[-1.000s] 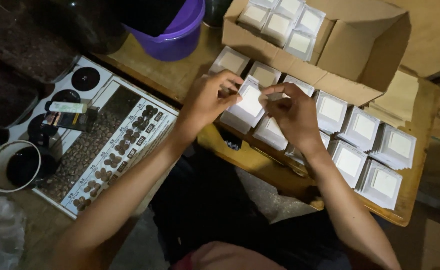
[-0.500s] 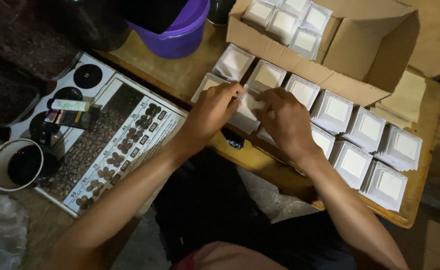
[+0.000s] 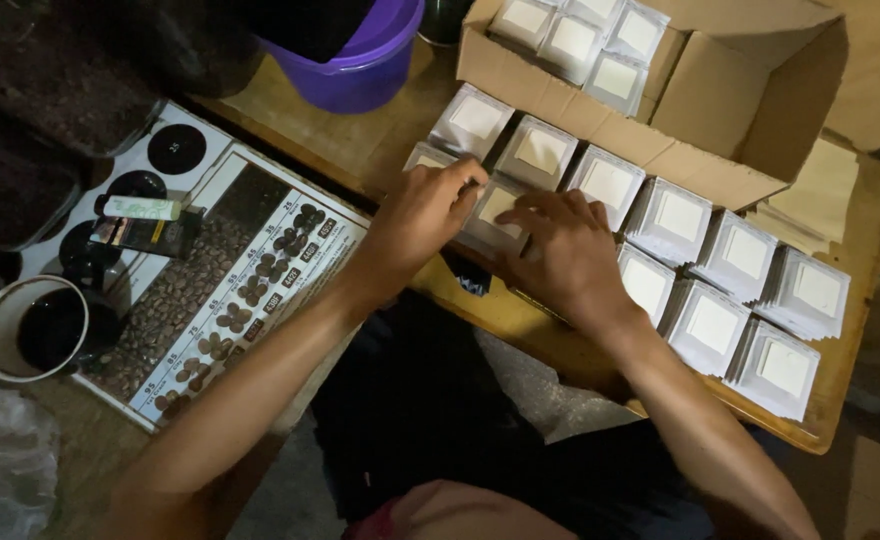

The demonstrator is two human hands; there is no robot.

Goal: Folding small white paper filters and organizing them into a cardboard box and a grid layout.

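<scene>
From the head camera, both hands press down on one stack of white sachets (image 3: 495,215) in the near row on the wooden tabletop (image 3: 360,150). The left hand (image 3: 425,215) pinches its left edge; the right hand (image 3: 560,250) lies curled over its right side. The rows run left to right, the stacks tilted. Behind stands an open cardboard box (image 3: 750,110); a purple bucket (image 3: 360,70) sits far left, in dim light.

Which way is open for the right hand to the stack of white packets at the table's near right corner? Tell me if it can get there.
Probably yes. The right hand rests on a packet stack in the middle; the corner stack lies uncovered to its right, with only low packet stacks between, nothing standing in the path.
</scene>
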